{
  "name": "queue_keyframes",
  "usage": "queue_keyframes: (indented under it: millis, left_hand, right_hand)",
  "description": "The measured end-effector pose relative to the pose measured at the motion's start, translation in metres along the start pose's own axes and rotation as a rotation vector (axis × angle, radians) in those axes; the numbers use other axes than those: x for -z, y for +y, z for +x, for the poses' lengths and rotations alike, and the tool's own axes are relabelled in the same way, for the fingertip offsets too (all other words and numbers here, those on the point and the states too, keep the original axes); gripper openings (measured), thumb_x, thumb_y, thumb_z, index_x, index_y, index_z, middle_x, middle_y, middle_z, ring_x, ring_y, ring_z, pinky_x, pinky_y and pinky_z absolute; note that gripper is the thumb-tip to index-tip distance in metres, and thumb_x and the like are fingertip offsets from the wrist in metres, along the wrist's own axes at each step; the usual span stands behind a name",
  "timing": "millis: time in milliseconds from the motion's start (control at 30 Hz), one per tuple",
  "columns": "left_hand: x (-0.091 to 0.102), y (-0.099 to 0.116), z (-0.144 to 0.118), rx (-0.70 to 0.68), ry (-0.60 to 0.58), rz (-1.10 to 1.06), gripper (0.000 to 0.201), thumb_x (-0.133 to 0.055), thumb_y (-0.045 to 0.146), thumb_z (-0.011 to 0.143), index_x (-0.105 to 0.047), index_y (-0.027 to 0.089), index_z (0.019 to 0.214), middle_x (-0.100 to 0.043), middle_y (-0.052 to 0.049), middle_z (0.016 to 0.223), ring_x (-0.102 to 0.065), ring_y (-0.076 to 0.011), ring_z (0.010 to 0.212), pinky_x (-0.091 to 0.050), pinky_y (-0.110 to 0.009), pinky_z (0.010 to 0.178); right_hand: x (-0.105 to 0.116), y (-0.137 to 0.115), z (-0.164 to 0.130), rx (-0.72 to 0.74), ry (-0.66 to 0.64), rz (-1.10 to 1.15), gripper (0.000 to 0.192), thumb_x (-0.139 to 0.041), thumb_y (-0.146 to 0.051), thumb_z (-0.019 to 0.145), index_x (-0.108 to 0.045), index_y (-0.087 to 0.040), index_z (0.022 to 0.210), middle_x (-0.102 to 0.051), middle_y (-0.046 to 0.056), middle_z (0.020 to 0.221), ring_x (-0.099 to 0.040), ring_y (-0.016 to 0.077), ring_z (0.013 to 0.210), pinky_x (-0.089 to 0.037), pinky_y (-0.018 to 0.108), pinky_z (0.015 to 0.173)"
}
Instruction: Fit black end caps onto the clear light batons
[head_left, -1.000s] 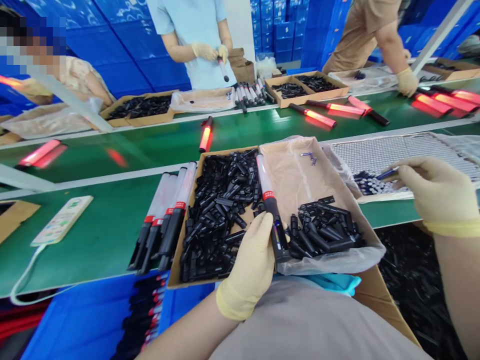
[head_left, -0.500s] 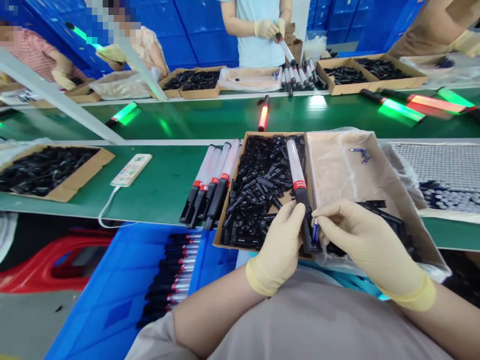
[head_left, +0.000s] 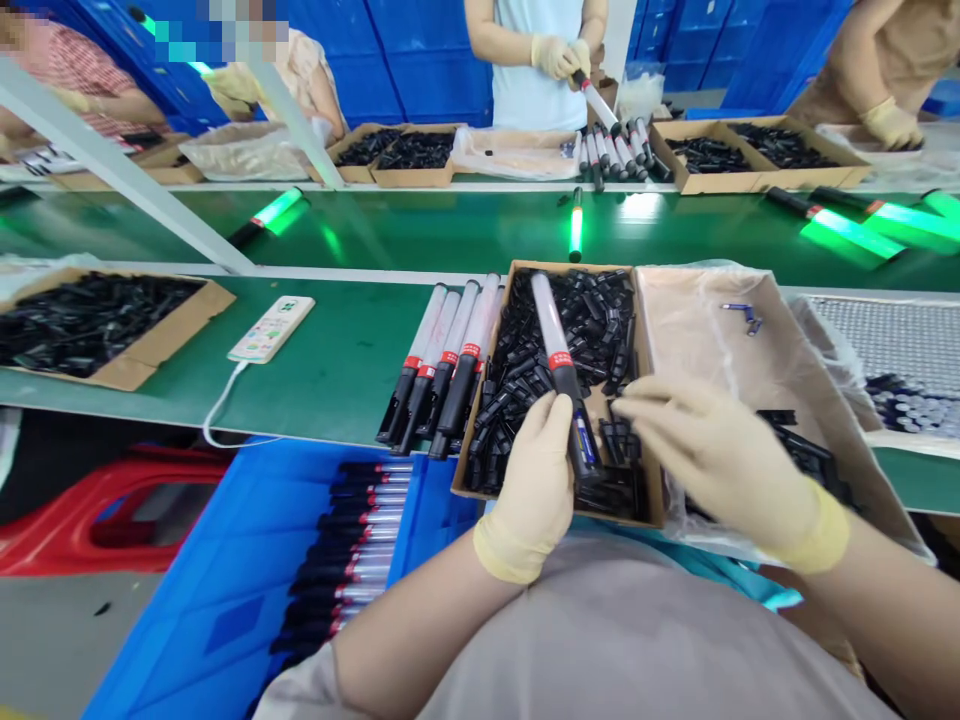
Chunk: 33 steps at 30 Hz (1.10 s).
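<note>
In my left hand (head_left: 534,480), in a pale yellow glove, the fingers wrap round the black handle of a light baton (head_left: 552,325). It has a frosted clear tube and a red band, and leans tube-end away from me over a cardboard box (head_left: 649,505) of small black plastic parts (head_left: 517,385). A blue battery (head_left: 583,440) lies in the open slot of the handle. To the right, my gloved right hand (head_left: 712,460) hovers over the box's right edge, fingers stretched and apart near the black parts. I see nothing held in it.
Several batons (head_left: 442,365) lie left of the box. A lined tray (head_left: 697,330) with a few batteries stands right, beyond it a battery tray (head_left: 892,340). A power strip (head_left: 271,330) and blue crate (head_left: 217,560) are left. Co-workers sit across the green conveyor (head_left: 450,230).
The battery has gone from my right fingers into the baton's handle. My right hand has let go and moved up a little. The baton has swung left. Lit batons on the conveyor turned from red to green.
</note>
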<state>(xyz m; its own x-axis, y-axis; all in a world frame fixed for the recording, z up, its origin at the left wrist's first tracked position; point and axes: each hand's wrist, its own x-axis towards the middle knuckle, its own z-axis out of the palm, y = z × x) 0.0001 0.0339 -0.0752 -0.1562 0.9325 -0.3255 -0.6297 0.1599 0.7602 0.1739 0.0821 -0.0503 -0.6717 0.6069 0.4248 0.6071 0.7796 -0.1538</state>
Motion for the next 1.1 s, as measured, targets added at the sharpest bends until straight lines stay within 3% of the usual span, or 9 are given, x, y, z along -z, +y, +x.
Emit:
queue_keyframes:
  millis: [100,200,267,500,600,700,767,867,1100]
  left_hand:
    - [0.003,0.012,0.003,-0.039,0.075,-0.047,0.028,-0.073,0.045,0.087,-0.068,0.018,0.093,-0.068,-0.001,0.079,-0.056,-0.0105,0.063,-0.042,-0.023,0.059]
    - [0.005,0.015,0.003,-0.030,0.086,-0.086,0.032,-0.076,0.047,0.084,-0.068,0.018,0.093,-0.068,-0.001,0.081,-0.057,-0.0104,0.062,-0.042,-0.023,0.058]
    - [0.006,0.011,0.003,-0.023,0.066,-0.090,0.031,-0.076,0.046,0.085,-0.068,0.018,0.093,-0.068,-0.001,0.081,-0.057,-0.0103,0.061,-0.044,-0.024,0.060]
    - [0.005,0.006,0.001,0.002,0.050,-0.115,0.029,-0.074,0.043,0.088,-0.069,0.017,0.100,-0.069,-0.001,0.080,-0.057,-0.0105,0.061,-0.044,-0.024,0.059]
    - [0.002,0.008,0.000,0.016,0.035,-0.131,0.031,-0.074,0.043,0.088,-0.070,0.017,0.103,-0.070,-0.002,0.081,-0.057,-0.0110,0.063,-0.049,-0.025,0.066]
    - [-0.001,0.005,-0.001,0.033,-0.010,-0.123,0.030,-0.072,0.044,0.090,-0.071,0.018,0.105,-0.072,-0.002,0.086,-0.064,-0.0145,0.073,-0.052,-0.029,0.077]
    - [-0.003,0.001,-0.001,0.035,-0.065,-0.091,0.029,-0.068,0.044,0.092,-0.072,0.018,0.106,-0.073,-0.004,0.092,-0.067,-0.0176,0.084,-0.052,-0.030,0.083]
    - [-0.004,-0.006,-0.001,0.027,-0.132,-0.030,0.029,-0.063,0.043,0.096,-0.072,0.019,0.109,-0.074,-0.006,0.104,-0.067,-0.0204,0.099,-0.051,-0.031,0.089]
    - [-0.012,-0.007,-0.007,0.051,-0.192,-0.048,0.025,-0.060,0.040,0.098,-0.073,0.021,0.107,-0.074,-0.006,0.104,-0.067,-0.0228,0.104,-0.053,-0.033,0.090]
  right_hand:
    - [-0.013,0.037,0.012,-0.123,-0.271,-0.132,0.030,-0.047,-0.023,0.101,-0.076,-0.018,0.101,-0.071,0.010,0.100,-0.067,0.0227,0.091,-0.052,0.037,0.081]
    - [-0.032,0.047,0.018,-0.016,-0.591,-0.270,0.025,-0.053,-0.013,0.093,-0.077,-0.018,0.096,-0.071,0.011,0.103,-0.066,0.0268,0.093,-0.048,0.036,0.073]
    - [-0.045,0.041,0.021,0.056,-0.626,-0.276,0.028,-0.054,-0.006,0.088,-0.077,-0.017,0.099,-0.071,0.013,0.114,-0.065,0.0286,0.101,-0.047,0.036,0.074]
    - [-0.053,0.039,0.036,0.048,-0.581,-0.095,0.017,-0.062,-0.020,0.092,-0.077,-0.019,0.100,-0.075,0.009,0.102,-0.069,0.0231,0.096,-0.053,0.035,0.083]
    - [-0.037,0.038,0.030,-0.177,-0.406,0.116,0.030,-0.051,-0.031,0.100,-0.074,-0.017,0.112,-0.075,0.008,0.102,-0.071,0.0203,0.092,-0.058,0.034,0.082]
    - [-0.016,0.017,0.017,-0.480,-0.191,0.664,0.046,-0.062,-0.040,0.093,-0.065,-0.021,0.135,-0.075,0.006,0.104,-0.072,0.0187,0.087,-0.061,0.033,0.077]
    - [-0.005,-0.003,0.010,-0.590,-0.101,0.897,0.046,-0.069,-0.040,0.087,-0.067,-0.023,0.130,-0.075,0.006,0.105,-0.072,0.0185,0.086,-0.062,0.032,0.074]
    - [0.002,-0.026,0.007,-0.645,-0.002,0.968,0.029,-0.073,-0.038,0.084,-0.074,-0.022,0.108,-0.076,0.006,0.102,-0.072,0.0192,0.088,-0.062,0.031,0.075]
    - [-0.001,-0.032,0.006,-0.625,0.042,0.883,0.024,-0.071,-0.035,0.083,-0.073,-0.022,0.104,-0.075,0.003,0.091,-0.070,0.0171,0.079,-0.062,0.032,0.075]
